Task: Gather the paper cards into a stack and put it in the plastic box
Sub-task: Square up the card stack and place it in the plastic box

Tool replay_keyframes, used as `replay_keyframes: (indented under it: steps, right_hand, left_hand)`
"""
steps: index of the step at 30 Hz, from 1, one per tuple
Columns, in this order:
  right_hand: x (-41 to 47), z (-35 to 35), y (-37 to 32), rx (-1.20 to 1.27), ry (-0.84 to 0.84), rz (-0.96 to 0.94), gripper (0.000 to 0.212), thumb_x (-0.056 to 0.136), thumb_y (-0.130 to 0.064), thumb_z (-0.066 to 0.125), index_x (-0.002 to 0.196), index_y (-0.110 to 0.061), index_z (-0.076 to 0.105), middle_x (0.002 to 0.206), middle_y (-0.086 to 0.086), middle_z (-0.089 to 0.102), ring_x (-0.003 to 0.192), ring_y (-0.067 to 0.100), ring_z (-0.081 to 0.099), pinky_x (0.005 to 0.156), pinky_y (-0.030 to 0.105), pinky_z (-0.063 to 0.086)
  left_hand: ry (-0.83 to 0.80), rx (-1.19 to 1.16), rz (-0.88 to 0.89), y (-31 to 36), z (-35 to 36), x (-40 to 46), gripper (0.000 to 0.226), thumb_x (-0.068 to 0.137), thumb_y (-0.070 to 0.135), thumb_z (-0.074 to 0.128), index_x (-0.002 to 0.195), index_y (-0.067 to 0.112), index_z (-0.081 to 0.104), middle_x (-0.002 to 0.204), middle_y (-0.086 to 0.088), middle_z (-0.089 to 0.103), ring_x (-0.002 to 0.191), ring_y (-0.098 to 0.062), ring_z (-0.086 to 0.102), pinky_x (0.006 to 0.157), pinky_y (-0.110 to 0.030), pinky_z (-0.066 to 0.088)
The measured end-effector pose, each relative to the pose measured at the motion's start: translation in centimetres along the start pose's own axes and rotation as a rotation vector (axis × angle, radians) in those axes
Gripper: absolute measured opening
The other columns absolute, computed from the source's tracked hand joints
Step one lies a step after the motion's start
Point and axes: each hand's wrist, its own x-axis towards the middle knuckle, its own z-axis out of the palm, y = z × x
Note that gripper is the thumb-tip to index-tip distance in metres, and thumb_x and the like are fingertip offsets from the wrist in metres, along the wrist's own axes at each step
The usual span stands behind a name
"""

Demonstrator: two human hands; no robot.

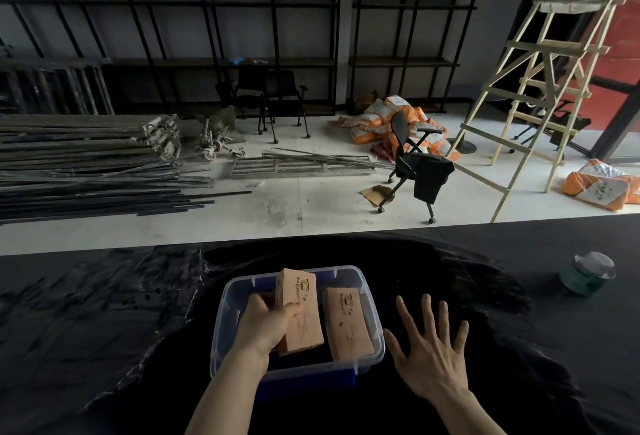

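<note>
A clear plastic box (221, 327) with blue clips stands on the black table in front of me. My left hand (265, 325) grips a stack of brown paper cards (301, 310) and holds it tilted inside the left half of the box. A second stack of the same printed cards (348, 322) lies in the right half of the box. My right hand (427, 353) hovers just right of the box with fingers spread, holding nothing.
A green jar with a clear lid (587, 273) stands on the table's black cloth (104, 313) at the far right. Beyond the table's far edge are a black office chair (417, 161), a wooden ladder (540, 81) and metal bars on the floor.
</note>
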Motion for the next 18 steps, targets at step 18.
replay_keyframes:
  steps: [18]
  right_hand:
    - [0.1, 1.2, 0.2, 0.011, 0.094, 0.008, 0.084, 0.083, -0.085, -0.002, 0.157, -0.047, 0.009, 0.17, 0.008, 0.008, 0.155, 0.033, -0.005, 0.121, 0.066, 0.0]
  left_hand:
    - [-0.066, 0.81, 0.054, 1.0, 1.9, 0.7, 0.079, 0.089, 0.069, 0.052, 0.147, 0.015, 0.049, 0.154, -0.011, 0.048, 0.14, -0.03, 0.049, 0.104, -0.04, 0.047]
